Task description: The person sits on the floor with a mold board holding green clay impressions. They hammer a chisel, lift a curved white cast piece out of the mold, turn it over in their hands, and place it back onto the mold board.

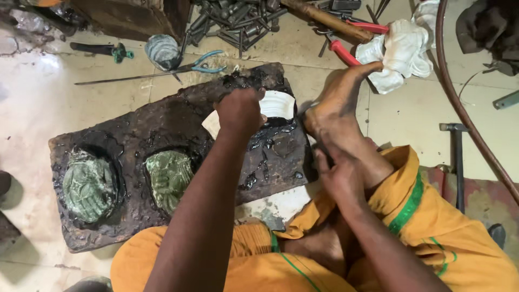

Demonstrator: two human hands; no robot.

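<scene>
Head view: a pale tiled floor (54,97) is seen from above, and a dark, wet-looking slab (162,130) is laid flat on it. 2 greenish embossed pieces (89,186) (168,176) are set into hollows at the slab's near-left part. The left hand (239,112) is pressed down on the slab's far-right part, its fingers curled together over a thin white sheet (277,104); whether the sheet is gripped or only pushed cannot be told. The right hand (341,176) is closed around the person's own ankle, with the bare foot (338,100) resting at the slab's right edge. Orange cloth (432,232) with green trim is worn over the legs.

Beyond the slab, scissors with blue handles (205,62), a heap of metal rods (243,21), a wooden handle (324,19), red-handled pliers (346,51) and a crumpled white cloth (403,54) are scattered on the tiles. A hammer (457,157) and a curved reddish hose (465,113) lie to the right.
</scene>
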